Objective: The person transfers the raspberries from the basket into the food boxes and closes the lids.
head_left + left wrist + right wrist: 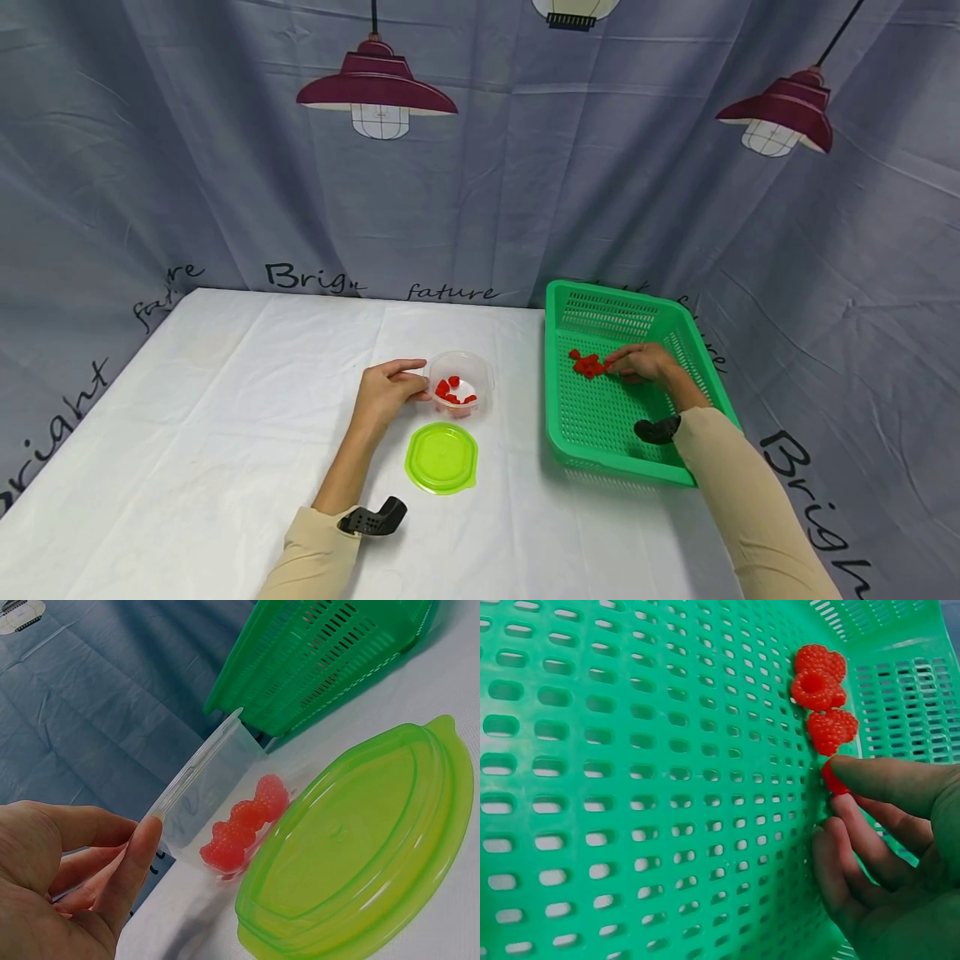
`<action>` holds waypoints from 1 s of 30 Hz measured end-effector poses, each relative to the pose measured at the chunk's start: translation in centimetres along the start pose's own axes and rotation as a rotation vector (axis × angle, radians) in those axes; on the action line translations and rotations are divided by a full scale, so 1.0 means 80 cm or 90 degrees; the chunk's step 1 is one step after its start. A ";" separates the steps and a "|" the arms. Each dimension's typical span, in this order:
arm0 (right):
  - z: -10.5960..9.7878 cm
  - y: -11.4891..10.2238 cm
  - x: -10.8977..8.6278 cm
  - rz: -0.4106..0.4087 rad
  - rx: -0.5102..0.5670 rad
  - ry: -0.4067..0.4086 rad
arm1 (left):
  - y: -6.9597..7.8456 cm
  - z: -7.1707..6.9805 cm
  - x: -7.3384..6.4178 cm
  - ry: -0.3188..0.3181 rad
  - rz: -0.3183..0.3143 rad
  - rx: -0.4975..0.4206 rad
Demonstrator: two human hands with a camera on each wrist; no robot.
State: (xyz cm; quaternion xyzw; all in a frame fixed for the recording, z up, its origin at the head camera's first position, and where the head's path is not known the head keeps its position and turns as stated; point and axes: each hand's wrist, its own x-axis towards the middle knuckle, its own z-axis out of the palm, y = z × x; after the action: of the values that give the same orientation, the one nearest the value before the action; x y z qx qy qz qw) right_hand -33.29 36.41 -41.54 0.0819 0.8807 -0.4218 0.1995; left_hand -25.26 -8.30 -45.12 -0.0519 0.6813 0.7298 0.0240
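Observation:
My left hand point(386, 393) pinches the rim of a clear plastic container point(202, 774) between thumb and fingers. Several red raspberries point(247, 821) lie at the container's bottom. Inside the green basket point(555, 392), my right hand point(643, 363) pinches one raspberry point(834, 777) between thumb and fingertip, low over the slotted floor. More raspberries point(823, 690) lie in a cluster just beyond those fingertips. A bright green lid point(442, 458) rests flat on the table, on the near side of the container.
A white cloth covers the table point(225, 400). The basket's raised walls surround the right hand, and its near wall stands below the right forearm. A grey curtain point(480, 183) with printed lamps hangs behind the table. Black devices point(372, 518) are worn at both wrists.

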 end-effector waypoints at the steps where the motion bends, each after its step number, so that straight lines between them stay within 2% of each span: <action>1: -0.001 0.000 0.000 -0.001 -0.001 -0.001 | 0.000 0.000 0.000 0.000 -0.001 0.000; 21: -0.006 -0.015 -0.012 0.000 -0.016 0.009 | 0.000 0.000 0.000 -0.002 -0.002 0.005; 30: -0.008 -0.042 -0.021 -0.048 -0.040 -0.010 | 0.001 0.000 -0.001 -0.002 -0.004 0.012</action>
State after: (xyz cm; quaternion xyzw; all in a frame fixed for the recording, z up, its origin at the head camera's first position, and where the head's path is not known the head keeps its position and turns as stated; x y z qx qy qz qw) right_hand -32.96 34.80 -38.09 0.0388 0.8942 -0.4020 0.1928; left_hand -25.15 -8.28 -45.06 -0.0523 0.6878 0.7235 0.0280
